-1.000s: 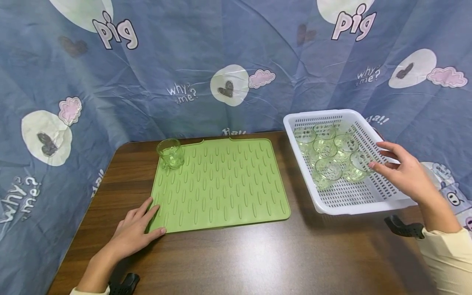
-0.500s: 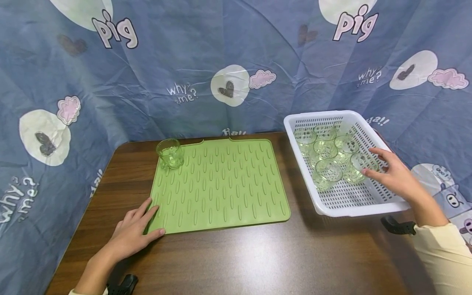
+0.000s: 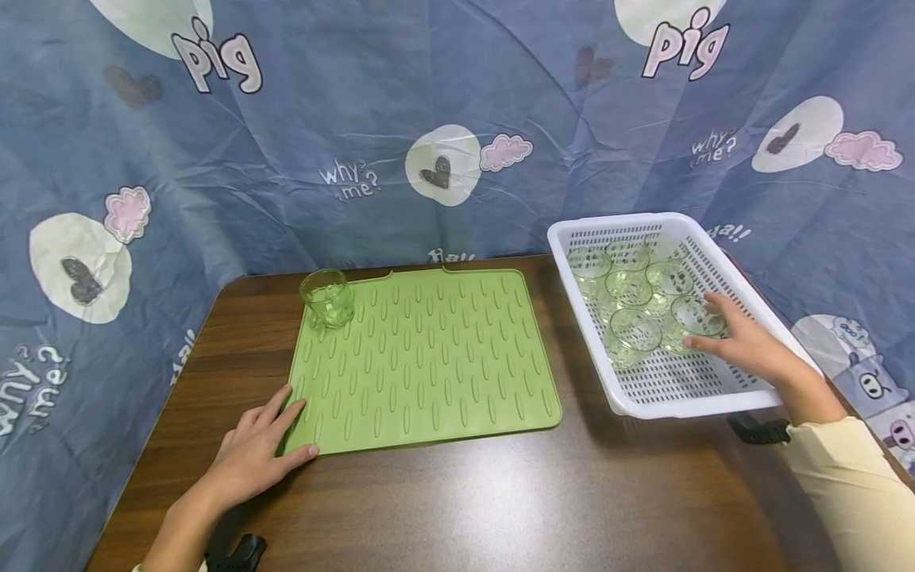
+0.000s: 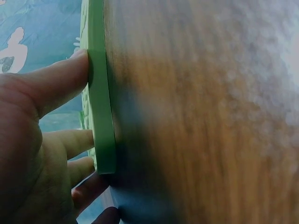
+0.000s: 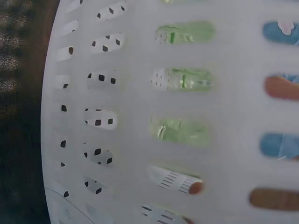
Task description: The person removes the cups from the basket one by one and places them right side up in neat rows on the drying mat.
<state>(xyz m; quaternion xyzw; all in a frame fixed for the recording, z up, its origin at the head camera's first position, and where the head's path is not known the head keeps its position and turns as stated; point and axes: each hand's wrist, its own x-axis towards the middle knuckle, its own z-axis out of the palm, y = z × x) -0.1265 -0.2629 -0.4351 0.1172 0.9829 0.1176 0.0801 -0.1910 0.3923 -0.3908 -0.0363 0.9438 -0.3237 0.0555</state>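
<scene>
In the head view my right hand [image 3: 747, 342] reaches into the white plastic basket [image 3: 686, 405], thumb and fingers round the rim of a clear green-tinted drinking glass [image 3: 695, 319]. Other glasses [image 3: 636, 330] stand beside it. The right wrist view shows mostly the basket wall [image 5: 131, 102]; fingertips and green glass appear only through its slots. My left hand [image 3: 253, 449] rests at the near left corner of the green ribbed mat [image 3: 429, 357], fingers loosely extended. The left wrist view shows its thumb against the mat's edge [image 4: 100, 116]. One glass [image 3: 329, 300] stands on the mat's far left corner.
A brown wooden table [image 3: 457, 500] carries the mat on the left and the basket on the right. Behind it hangs a blue printed cloth [image 3: 357, 119], close to the table's far edge. The basket's raised rim surrounds the glasses.
My right hand has moved left and slightly down, from the basket's right side to the nearest right glass, which has shifted slightly left. My left hand stays at the mat's corner.
</scene>
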